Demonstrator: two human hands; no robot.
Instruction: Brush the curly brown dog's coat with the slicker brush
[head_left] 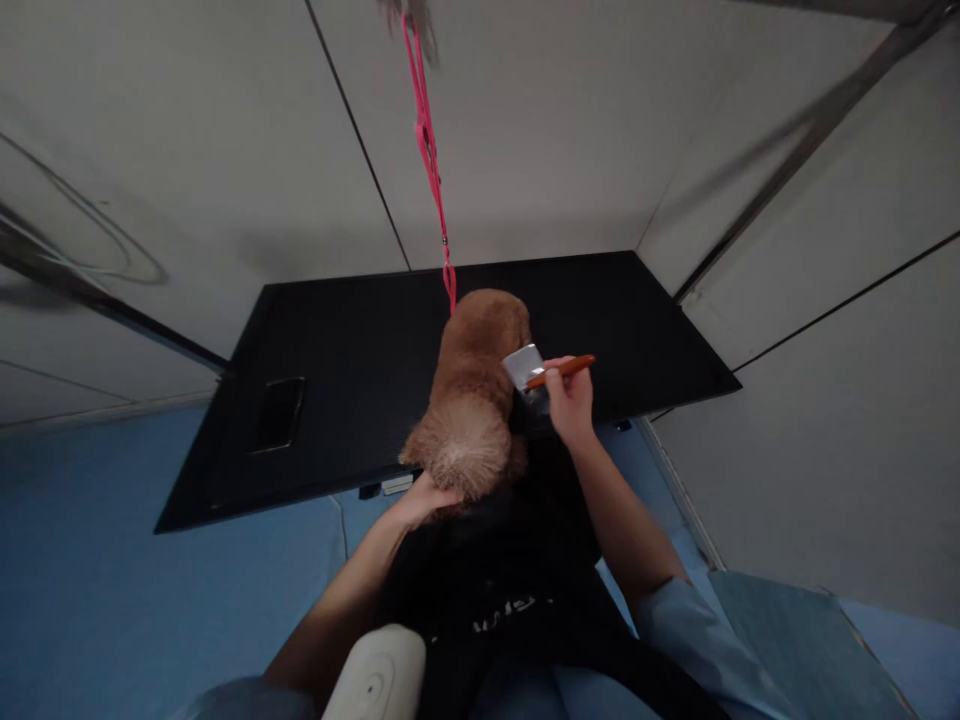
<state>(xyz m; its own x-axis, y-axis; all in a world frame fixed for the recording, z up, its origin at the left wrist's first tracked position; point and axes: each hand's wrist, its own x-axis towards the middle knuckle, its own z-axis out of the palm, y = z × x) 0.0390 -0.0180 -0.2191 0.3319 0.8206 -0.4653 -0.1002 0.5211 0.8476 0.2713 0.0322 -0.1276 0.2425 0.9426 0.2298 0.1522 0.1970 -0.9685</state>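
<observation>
A brown curly-coated dog (484, 345) is on the black table, its head at the near edge, towards me. My left hand (426, 500) holds the dog's head low down at its near left side; the fur hides some of the fingers. In my right hand (571, 405) is a slicker brush (525, 366) with an orange handle and a flat pale head. The brush head is beside the dog's right flank in the view, at or very near the coat; contact cannot be made out.
A pink leash (429, 150) hangs from above down to the dog. On the left part of the black table (360, 340) lies a dark phone (279, 413). Pale wall panels (540, 130) stand behind the table. A white rounded device (379, 675) is close to me at the bottom.
</observation>
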